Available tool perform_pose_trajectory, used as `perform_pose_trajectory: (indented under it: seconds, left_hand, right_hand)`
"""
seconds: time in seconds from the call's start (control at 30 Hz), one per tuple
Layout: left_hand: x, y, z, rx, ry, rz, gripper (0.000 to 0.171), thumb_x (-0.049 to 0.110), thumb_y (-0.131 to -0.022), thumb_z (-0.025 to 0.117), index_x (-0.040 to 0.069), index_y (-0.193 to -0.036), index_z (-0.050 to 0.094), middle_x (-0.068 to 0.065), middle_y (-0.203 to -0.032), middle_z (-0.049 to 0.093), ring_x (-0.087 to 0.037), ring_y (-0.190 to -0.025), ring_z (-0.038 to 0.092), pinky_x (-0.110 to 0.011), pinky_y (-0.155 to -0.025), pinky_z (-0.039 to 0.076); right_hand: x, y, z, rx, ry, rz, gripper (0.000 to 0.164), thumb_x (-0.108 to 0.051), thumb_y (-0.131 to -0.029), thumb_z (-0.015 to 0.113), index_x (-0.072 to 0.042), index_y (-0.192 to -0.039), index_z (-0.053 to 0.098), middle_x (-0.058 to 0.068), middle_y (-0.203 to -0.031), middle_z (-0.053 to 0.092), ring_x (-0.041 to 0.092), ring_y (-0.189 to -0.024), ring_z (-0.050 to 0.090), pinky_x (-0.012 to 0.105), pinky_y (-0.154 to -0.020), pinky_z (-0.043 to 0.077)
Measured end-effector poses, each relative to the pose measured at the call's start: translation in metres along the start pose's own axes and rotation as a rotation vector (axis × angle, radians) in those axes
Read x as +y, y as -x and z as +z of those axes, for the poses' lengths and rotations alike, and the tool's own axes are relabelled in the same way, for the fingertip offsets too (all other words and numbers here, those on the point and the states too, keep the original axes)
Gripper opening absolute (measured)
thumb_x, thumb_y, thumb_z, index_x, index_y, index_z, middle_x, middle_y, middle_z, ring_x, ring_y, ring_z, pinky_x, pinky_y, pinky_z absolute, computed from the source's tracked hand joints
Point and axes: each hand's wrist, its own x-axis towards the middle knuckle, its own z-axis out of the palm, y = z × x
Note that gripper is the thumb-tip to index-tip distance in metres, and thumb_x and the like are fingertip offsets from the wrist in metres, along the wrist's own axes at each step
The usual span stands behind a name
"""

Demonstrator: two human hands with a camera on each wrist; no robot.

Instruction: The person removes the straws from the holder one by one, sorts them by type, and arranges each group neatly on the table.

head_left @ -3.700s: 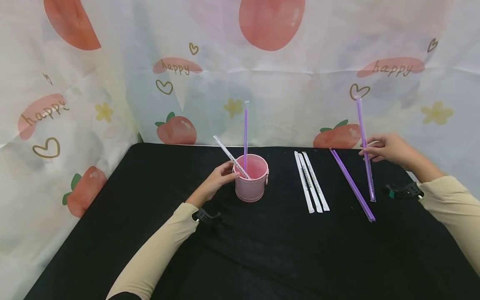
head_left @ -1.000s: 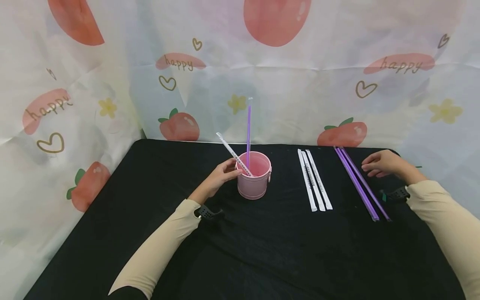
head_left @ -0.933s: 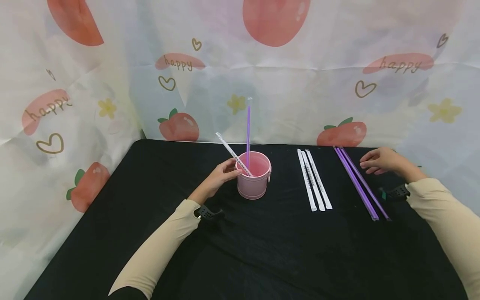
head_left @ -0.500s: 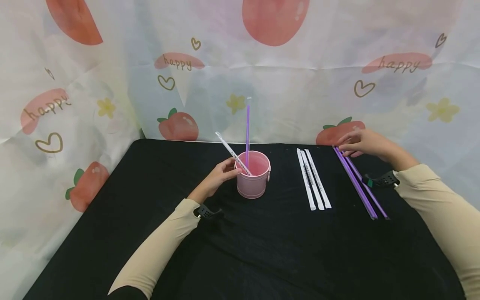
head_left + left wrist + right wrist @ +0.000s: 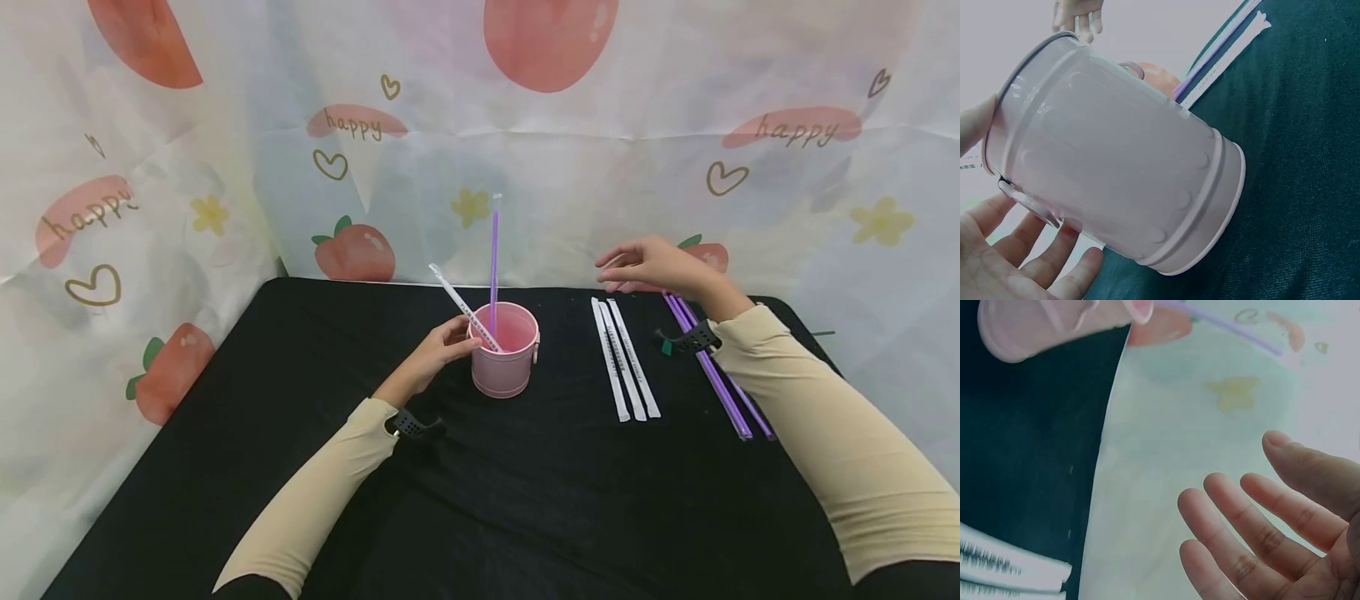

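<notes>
My left hand holds the pink bucket at the left side of its rim. The left wrist view has the thumb at the rim and the fingers by the small side handle. In the bucket, a wrapped purple straw stands upright and a white paper-wrapped straw leans left. My right hand hovers beyond the far ends of three white wrapped straws, its fingers loosely extended and holding nothing. Purple straws lie to their right, partly hidden by the right wrist.
A black cloth covers the table. Behind it hangs a pale printed curtain with fruit and hearts, which also runs down the left side. Black wristbands are on both wrists.
Earlier the right hand held a purple straw, then laid it beside the other purple ones. Since then it has moved left over the purple straws toward the white ones. The left hand stays at the bucket.
</notes>
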Motion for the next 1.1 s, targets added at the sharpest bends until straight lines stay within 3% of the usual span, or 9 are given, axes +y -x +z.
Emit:
perform_pose_trajectory:
  seconds: [0.3,0.7,0.93,1.1]
  left_hand:
    - [0.002,0.001,0.001,0.007,-0.009,-0.005,0.054,0.012,-0.094,0.052,0.000,-0.143,0.032,-0.022,-0.143,0.040,-0.035,-0.132,0.040,-0.046,-0.112,0.032]
    - [0.004,0.003,0.001,0.017,-0.008,-0.012,0.054,0.013,-0.094,0.051,0.001,-0.143,0.032,-0.021,-0.143,0.041,-0.035,-0.131,0.041,-0.047,-0.112,0.032]
    - [0.003,0.002,0.001,0.007,-0.002,-0.010,0.052,0.013,-0.095,0.051,0.001,-0.142,0.033,-0.022,-0.143,0.041,-0.035,-0.131,0.041,-0.047,-0.112,0.032]
    - [0.004,0.003,0.001,0.008,-0.006,-0.008,0.053,0.014,-0.095,0.050,0.001,-0.143,0.032,-0.021,-0.143,0.041,-0.034,-0.131,0.041,-0.047,-0.112,0.032]
  right_hand:
    - [-0.024,-0.035,0.029,-0.003,-0.098,-0.060,0.043,-0.020,-0.094,0.057,-0.001,-0.132,0.047,0.024,-0.126,0.058,0.024,-0.103,0.065,0.041,-0.093,0.051]
    - [-0.033,-0.078,0.077,-0.027,-0.227,-0.073,0.043,-0.016,-0.093,0.057,0.002,-0.131,0.047,0.026,-0.127,0.057,0.031,-0.107,0.064,0.043,-0.093,0.051]
    - [-0.033,-0.089,0.100,-0.071,-0.222,-0.083,0.038,-0.013,-0.094,0.056,0.007,-0.126,0.051,0.028,-0.124,0.058,0.037,-0.110,0.061,0.045,-0.092,0.051]
    - [-0.036,-0.092,0.109,-0.052,-0.238,-0.096,0.033,-0.011,-0.093,0.057,0.008,-0.120,0.056,0.029,-0.119,0.060,0.036,-0.110,0.061,0.045,-0.092,0.051]
